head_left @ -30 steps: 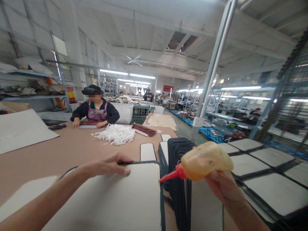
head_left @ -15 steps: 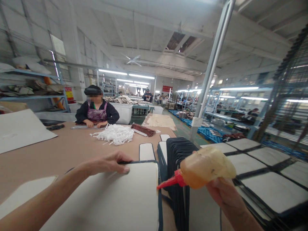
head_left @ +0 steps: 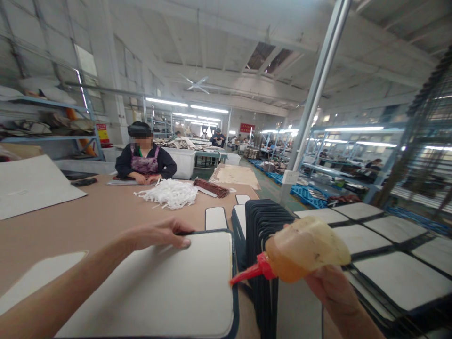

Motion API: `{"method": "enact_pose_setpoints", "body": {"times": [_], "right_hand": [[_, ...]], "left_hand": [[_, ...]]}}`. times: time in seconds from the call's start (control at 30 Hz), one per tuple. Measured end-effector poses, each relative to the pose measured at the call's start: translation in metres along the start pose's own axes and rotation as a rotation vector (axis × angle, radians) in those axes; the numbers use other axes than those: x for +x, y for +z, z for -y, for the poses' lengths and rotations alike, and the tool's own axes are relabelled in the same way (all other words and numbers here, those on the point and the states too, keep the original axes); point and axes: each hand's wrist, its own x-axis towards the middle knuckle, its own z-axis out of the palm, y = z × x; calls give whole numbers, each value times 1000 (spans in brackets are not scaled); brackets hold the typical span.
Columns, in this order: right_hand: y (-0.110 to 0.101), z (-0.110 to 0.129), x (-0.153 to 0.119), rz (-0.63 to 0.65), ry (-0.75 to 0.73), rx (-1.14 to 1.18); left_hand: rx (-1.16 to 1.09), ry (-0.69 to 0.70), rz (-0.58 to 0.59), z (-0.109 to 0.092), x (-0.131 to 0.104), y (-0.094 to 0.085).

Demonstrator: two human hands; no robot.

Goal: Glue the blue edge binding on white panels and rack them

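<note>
Bottle [head_left: 307, 249] and panel [head_left: 169, 287] meet near the panel's right edge, where the tip of the red nozzle [head_left: 250, 272] points down at the border between white face and dark edging [head_left: 235, 296]; whether it touches cannot be told. The right hand [head_left: 326, 282] is closed around the translucent bottle, which is tilted almost onto its side with amber liquid low inside. The left hand [head_left: 160, 234] grips the panel's far edge, thumb on the white face, the other fingers mostly hidden. A thin yellowish line runs along the right border above the tip. Just right of the panel stands a tight upright stack [head_left: 263, 214] of dark-edged pieces, and beyond the panel a smaller piece [head_left: 215, 218] lies on the brown surface [head_left: 116, 212]. Farther off are a heap of white strips [head_left: 171, 194] and a reddish-brown bundle [head_left: 212, 187]. Across the surface sits a person in a purple patterned apron [head_left: 144, 164], both hands low before them.
</note>
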Motion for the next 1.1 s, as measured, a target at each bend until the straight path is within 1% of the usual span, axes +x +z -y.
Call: {"method": "enact_pose_setpoints", "body": {"times": [0.1,0.23,0.3,0.4,0.47,0.57,0.7,0.77,0.9,1.1], "right_hand": [[-4,-3,-2,83,51,17],[-11,-7,-3,120,62,6],[-15,-9,-3,99,62,6],[-21,-11,-3,9,7,21],[-24,-13,-4,-18,-10,42],[-25,-13,-7,12,26,54],[-25,-13,-9,105,127,12],[-25,-13,-11,108,131,26],[-25,-16,-15,78,81,31],[-11,-19,-20,1,-40,53]], "left_hand": [[-22,-13,11,-1,-1,0],[-16,-15,8,0,-2,0],[-19,-24,7,0,-2,0],[-27,-33,4,-1,-3,-1],[-48,-37,5,-1,-3,-1],[-70,-41,-9,0,-3,-2],[-87,-48,-35,3,-5,-3],[-110,-55,-39,4,-5,-3],[-150,-62,-66,9,-8,-4],[-238,-70,-127,26,-8,-6]]}}
